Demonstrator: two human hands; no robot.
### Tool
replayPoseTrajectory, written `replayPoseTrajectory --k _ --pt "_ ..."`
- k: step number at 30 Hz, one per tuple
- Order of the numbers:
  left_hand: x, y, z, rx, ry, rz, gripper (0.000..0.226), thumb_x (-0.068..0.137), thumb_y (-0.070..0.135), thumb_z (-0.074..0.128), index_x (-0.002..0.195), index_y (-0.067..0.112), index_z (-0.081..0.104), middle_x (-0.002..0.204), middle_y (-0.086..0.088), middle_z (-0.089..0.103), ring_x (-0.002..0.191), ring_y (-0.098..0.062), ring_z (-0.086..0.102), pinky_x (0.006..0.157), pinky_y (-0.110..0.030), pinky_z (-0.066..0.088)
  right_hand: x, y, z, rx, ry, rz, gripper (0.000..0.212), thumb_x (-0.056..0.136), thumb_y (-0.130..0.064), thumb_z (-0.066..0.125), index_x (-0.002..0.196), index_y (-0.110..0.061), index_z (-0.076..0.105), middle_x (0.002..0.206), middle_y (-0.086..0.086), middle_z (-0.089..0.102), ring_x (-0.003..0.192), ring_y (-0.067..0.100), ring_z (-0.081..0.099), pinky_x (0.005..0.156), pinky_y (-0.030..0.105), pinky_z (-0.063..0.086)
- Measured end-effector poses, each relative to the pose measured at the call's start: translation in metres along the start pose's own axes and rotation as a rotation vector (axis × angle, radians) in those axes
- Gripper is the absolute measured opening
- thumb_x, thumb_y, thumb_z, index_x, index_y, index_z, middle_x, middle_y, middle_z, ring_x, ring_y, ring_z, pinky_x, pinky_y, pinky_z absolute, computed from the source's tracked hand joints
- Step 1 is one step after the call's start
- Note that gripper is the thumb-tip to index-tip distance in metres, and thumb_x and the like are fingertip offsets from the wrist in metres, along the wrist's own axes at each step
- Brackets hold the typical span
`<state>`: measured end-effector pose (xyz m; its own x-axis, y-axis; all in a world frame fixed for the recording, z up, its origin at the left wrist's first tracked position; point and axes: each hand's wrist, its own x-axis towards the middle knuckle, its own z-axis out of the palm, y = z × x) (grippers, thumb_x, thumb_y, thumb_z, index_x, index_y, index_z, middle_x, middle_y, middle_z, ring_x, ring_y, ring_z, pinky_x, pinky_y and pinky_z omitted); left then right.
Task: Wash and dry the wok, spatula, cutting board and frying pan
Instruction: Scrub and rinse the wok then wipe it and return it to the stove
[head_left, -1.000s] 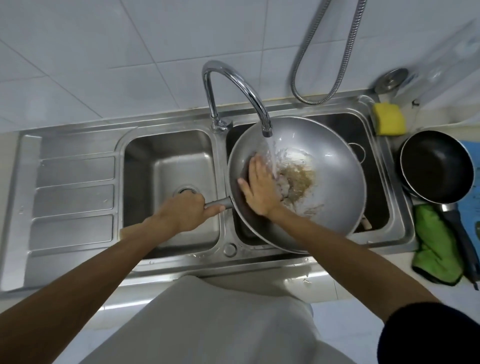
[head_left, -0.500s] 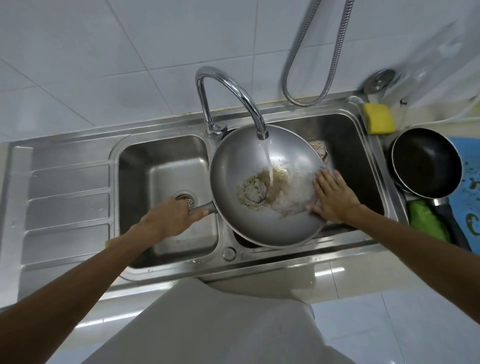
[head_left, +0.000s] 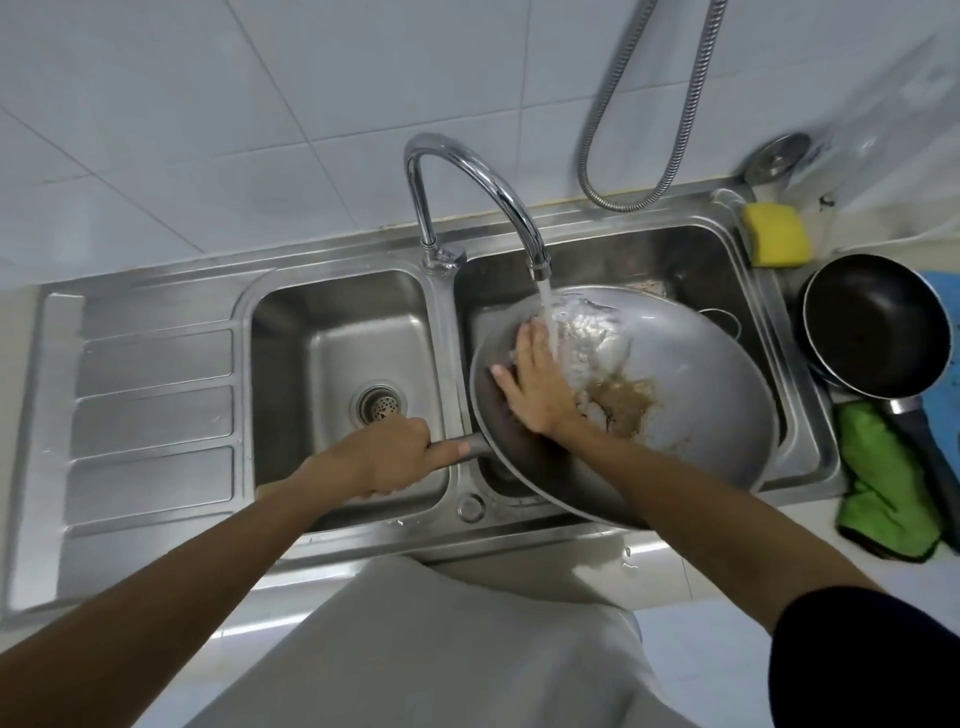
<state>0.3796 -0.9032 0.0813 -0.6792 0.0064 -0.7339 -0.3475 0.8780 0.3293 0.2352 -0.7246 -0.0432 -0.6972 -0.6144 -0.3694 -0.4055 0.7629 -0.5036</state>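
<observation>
The left hand grips the handle of the wok with fingers curled round it, while the right hand presses flat, fingers straight, on the inner wall beneath the water from the faucet. The wok sits tilted over the right basin of the sink, its near rim overhanging the front edge and its right rim near but apart from the frying pan; the left basin lies open. Half a second ago the right hand was at the wok's right rim; it is now at the handle side.
</observation>
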Motion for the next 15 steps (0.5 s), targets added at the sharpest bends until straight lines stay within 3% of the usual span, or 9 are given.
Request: replayPoseTrajectory --k 4,6,8,10,12,15 --pt "-0.002 0.003 0.002 0.002 0.049 0.005 0.097 0.070 0.098 0.020 0.052 0.008 0.051 0.043 -0.002 0.053 0.039 -0.010 0.052 0.057 -0.029 0.045 -0.001 -0.034 0.021 0.237 0.008 -0.142 0.069 0.107 -0.048 0.021 0.158 -0.015 -0.012 0.166 0.005 -0.021 0.152 0.015 -0.021 0.126 0.042 -0.008" --pt "-0.005 0.000 0.001 -0.003 0.059 0.000 0.095 0.070 0.096 0.021 0.054 0.007 0.049 0.048 -0.003 0.052 0.045 -0.016 0.052 0.060 -0.033 0.048 0.001 -0.030 0.019 0.184 0.000 -0.208 0.068 0.107 -0.049 0.021 0.159 -0.019 -0.010 0.167 0.002 -0.018 0.153 0.014 -0.018 0.126 0.041 -0.007" --pt "-0.010 -0.006 -0.002 -0.016 0.044 -0.010 0.106 0.066 0.100 0.018 0.060 0.000 0.054 0.053 -0.011 0.057 0.049 -0.024 0.056 0.063 -0.037 0.051 0.010 -0.006 0.005 -0.014 -0.001 -0.168 0.069 0.106 -0.050 0.024 0.160 -0.017 -0.005 0.168 0.005 -0.012 0.154 0.020 -0.013 0.126 0.047 -0.002" --pt "-0.015 -0.016 -0.004 -0.016 0.032 -0.020 0.118 0.062 0.103 0.015 0.070 -0.005 0.061 0.062 -0.017 0.065 0.046 -0.021 0.059 0.054 -0.031 0.050 0.015 0.036 -0.022 -0.224 -0.014 -0.058 0.072 0.106 -0.051 0.025 0.161 -0.014 -0.002 0.168 0.009 -0.009 0.155 0.024 -0.012 0.125 0.047 -0.004" --pt "-0.021 -0.028 -0.003 -0.014 0.029 -0.031 0.116 0.066 0.100 0.018 0.078 -0.005 0.065 0.068 -0.018 0.068 0.036 -0.013 0.054 0.039 -0.019 0.039 0.014 0.081 -0.052 -0.529 -0.036 -0.116 0.072 0.105 -0.054 0.018 0.161 -0.013 -0.002 0.168 0.010 -0.007 0.155 0.026 -0.010 0.125 0.048 -0.004" --pt "-0.024 -0.037 -0.004 -0.009 0.017 -0.037 0.102 0.080 0.088 0.027 0.086 -0.007 0.065 0.068 -0.020 0.066 0.032 -0.009 0.049 0.035 -0.015 0.037 -0.001 0.129 -0.087 -0.841 -0.101 -0.170 0.073 0.103 -0.057 0.009 0.160 -0.015 -0.007 0.168 0.010 -0.012 0.155 0.029 -0.011 0.124 0.053 0.001"
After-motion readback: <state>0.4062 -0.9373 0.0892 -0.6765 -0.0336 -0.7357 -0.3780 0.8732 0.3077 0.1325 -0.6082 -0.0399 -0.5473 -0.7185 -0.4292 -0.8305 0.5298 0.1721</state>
